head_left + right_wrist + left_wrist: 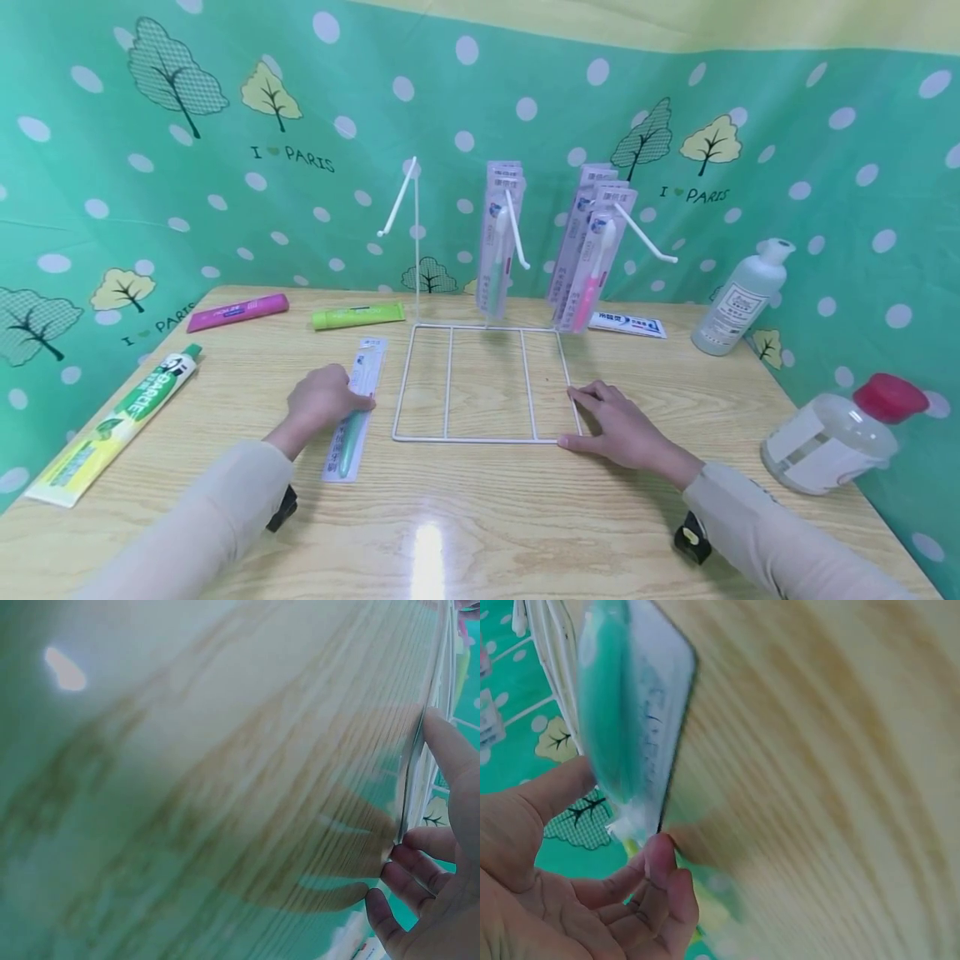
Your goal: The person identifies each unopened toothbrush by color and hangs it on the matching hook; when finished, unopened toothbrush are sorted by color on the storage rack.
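My left hand (322, 400) pinches a packaged toothbrush (349, 440) lying on the table, its thumb across the pack and fingers at the far edge. This toothbrush has a green handle; the left wrist view shows thumb and fingertips at the pack's end. To its right stands a white wire display rack (531, 387) with three hooks. My right hand (618, 425) holds the front right corner of its base, thumb at the front wire and fingers on the side wire. Packaged toothbrushes hang on the middle hook (517, 229) and right hook (645, 235); the left hook (397, 197) is bare.
A large toothpaste tube (123, 421) lies at the left, with pink (238, 312) and green (358, 316) tubes behind. A white-and-blue tube (628, 325) lies behind the rack. A pump bottle (741, 300) and a red-capped jar (828, 442) stand at the right.
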Demonstrator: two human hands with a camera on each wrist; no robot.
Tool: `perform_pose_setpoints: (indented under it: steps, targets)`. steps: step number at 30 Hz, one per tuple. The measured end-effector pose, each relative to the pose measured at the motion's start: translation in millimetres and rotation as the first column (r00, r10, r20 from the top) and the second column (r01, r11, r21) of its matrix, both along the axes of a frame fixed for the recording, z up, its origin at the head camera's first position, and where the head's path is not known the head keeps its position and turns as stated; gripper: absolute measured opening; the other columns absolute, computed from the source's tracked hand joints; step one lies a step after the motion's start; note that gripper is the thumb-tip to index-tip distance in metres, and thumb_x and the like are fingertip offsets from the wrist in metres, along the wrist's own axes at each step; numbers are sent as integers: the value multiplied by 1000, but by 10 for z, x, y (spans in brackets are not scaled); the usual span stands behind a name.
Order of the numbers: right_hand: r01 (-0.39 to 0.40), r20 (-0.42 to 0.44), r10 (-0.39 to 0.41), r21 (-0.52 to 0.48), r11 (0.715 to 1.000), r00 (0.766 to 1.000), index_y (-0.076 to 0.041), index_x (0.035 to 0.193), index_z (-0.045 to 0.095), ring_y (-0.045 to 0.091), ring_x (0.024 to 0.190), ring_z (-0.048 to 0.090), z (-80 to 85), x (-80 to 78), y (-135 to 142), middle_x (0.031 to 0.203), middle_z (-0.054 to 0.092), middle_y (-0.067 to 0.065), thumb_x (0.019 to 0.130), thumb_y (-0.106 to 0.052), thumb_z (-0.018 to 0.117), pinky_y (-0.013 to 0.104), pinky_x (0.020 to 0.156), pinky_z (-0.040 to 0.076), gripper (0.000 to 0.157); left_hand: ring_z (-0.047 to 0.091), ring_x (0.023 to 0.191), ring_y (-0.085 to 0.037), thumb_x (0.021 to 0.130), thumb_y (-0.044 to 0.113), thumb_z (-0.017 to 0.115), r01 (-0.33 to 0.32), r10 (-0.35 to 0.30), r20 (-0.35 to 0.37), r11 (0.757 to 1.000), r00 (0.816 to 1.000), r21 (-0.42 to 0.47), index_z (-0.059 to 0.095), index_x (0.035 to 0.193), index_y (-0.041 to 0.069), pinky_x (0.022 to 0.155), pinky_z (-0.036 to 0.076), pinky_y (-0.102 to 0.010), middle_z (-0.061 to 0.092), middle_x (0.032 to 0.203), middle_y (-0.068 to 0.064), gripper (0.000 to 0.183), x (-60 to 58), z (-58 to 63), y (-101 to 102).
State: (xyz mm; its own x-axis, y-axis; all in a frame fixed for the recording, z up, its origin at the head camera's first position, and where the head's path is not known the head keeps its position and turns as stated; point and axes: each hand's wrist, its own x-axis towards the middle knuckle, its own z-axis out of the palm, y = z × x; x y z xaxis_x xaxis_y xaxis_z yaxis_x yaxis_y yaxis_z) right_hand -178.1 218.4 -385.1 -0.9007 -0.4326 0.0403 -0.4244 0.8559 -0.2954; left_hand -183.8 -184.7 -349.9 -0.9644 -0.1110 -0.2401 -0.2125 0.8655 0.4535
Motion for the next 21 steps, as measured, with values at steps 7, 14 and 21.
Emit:
perform_pose_setpoints:
  steps: [7, 14, 21]
  targets:
    - [2, -2, -2, 0, 1000, 1000, -7, 136, 42, 28, 111, 45, 3, 4, -3, 122, 47, 8, 75, -59, 61, 46, 90, 42, 83, 50, 55, -16, 76, 27, 71, -24, 22, 39, 998, 999, 60, 56, 81, 1, 49, 39, -25, 54, 69, -8, 30, -43, -6, -15]
    - [9, 9, -9, -3, 1000, 1000, -7, 136, 41, 29, 112, 45, 2, 7, 4, 122, 47, 8, 75, -59, 61, 47, 91, 41, 83, 55, 63, -19, 75, 24, 71, -27, 16, 60, 982, 998, 189, 57, 102, -8, 54, 48, -28, 57, 80, -12, 44, -94, -64, -85]
    - [5, 6, -5, -9, 1000, 1000, -7, 136, 42, 28, 111, 45, 16, 10, 2, 122, 47, 7, 75, -58, 62, 46, 90, 42, 82, 56, 77, -22, 79, 28, 69, -18, 14, 21, 975, 1000, 222, 44, 124, -10, 60, 50, -29, 54, 104, -21, 64, -73, -74, -135]
